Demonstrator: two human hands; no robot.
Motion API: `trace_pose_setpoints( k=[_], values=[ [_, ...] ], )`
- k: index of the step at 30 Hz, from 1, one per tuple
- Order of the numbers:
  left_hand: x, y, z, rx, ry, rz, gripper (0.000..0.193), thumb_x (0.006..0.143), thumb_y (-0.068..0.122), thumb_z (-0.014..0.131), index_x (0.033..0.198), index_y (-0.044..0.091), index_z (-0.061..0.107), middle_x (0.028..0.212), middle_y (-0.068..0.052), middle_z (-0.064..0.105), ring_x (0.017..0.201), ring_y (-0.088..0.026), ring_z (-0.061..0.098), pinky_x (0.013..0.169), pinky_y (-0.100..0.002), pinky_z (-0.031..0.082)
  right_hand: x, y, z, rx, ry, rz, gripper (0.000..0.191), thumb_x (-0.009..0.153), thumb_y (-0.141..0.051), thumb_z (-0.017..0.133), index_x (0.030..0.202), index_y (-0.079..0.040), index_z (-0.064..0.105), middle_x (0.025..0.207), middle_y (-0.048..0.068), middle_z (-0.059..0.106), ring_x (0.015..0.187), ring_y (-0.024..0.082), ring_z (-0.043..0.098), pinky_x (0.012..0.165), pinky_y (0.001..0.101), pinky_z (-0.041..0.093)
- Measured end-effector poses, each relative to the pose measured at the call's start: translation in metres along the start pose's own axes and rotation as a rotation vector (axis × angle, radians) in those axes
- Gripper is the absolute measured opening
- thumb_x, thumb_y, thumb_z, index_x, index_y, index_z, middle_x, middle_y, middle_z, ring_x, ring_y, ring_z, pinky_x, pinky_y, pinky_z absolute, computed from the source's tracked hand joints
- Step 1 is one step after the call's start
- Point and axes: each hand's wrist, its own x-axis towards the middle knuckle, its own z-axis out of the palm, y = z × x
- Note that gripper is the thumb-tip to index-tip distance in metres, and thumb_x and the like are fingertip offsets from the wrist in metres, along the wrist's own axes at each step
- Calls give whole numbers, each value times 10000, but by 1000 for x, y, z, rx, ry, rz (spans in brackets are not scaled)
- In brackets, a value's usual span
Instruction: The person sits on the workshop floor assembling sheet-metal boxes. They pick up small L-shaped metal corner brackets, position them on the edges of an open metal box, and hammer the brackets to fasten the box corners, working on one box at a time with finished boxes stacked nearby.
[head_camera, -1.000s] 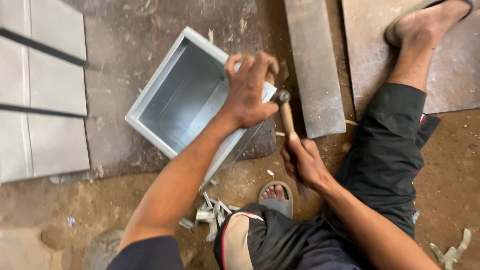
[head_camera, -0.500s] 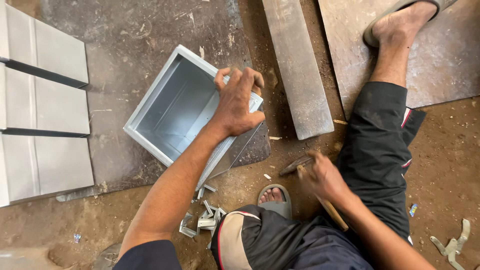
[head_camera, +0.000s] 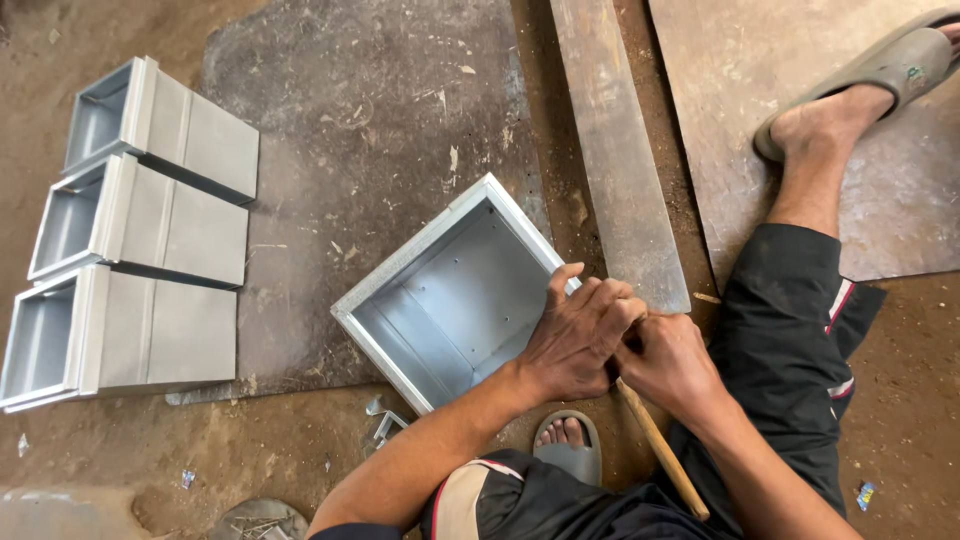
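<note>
An open grey sheet-metal box (head_camera: 440, 300) lies on a dark metal floor plate (head_camera: 360, 130), its open side facing up. My left hand (head_camera: 575, 335) presses on the box's near right corner, fingers spread over the rim. My right hand (head_camera: 672, 365) sits right beside it, touching it, and grips a hammer with a wooden handle (head_camera: 660, 448) that slants down towards my lap. The hammer's head is hidden behind my hands.
Three finished metal boxes (head_camera: 140, 230) lie in a row at the left. A long flat steel bar (head_camera: 615, 150) runs up from my hands. A second plate (head_camera: 800, 60) lies at the top right under my sandalled foot (head_camera: 850, 100). Metal scraps (head_camera: 385, 425) litter the dirt.
My right hand brought the hammer from beside my knee up against my left hand at the box corner. The view shifted, so the row of boxes at the left shows fully.
</note>
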Motion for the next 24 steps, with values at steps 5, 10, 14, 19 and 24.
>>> trace_pose_setpoints(
  k=[5, 10, 14, 19, 24],
  values=[
    [-1, 13, -1, -17, 8, 12, 801, 633, 128, 750, 1350, 178, 396, 1287, -81, 514, 1206, -271, 583, 1192, -533, 209, -10, -1, 2, 35, 90, 44, 297, 750, -222, 747, 686, 58, 672, 636, 271, 643, 623, 421, 697, 594, 474, 561],
    [4, 25, -4, -49, 3, 12, 828, 617, 165, 775, 1344, 165, 377, 1305, -91, 493, 1224, -284, 572, 1194, -539, 182, -15, -9, -4, -47, 76, 14, 307, 776, -223, 738, 686, 61, 668, 627, 268, 635, 623, 430, 684, 600, 475, 559],
    [10, 24, -25, -181, -78, 24, 791, 667, 78, 676, 1394, 150, 375, 1417, -86, 505, 1277, -254, 584, 1202, -495, 321, -23, -9, -11, 10, 73, -50, 363, 851, -250, 723, 650, 49, 677, 659, 228, 676, 566, 386, 685, 559, 459, 545],
    [29, -24, -88, -95, -4, -70, 685, 806, 55, 664, 1451, 108, 439, 1422, -126, 568, 1312, -282, 589, 1195, -445, 474, -43, -9, -11, 35, 144, -64, 485, 880, -282, 752, 570, 75, 644, 731, 196, 709, 541, 370, 666, 523, 449, 515],
    [50, -62, -123, 85, -353, -595, 751, 715, 149, 750, 1413, 104, 476, 1337, -170, 623, 1243, -363, 593, 1045, -505, 458, -57, 0, -7, 120, 203, -111, 425, 873, -233, 741, 589, 67, 644, 792, 177, 733, 536, 351, 674, 476, 431, 508]
  ],
)
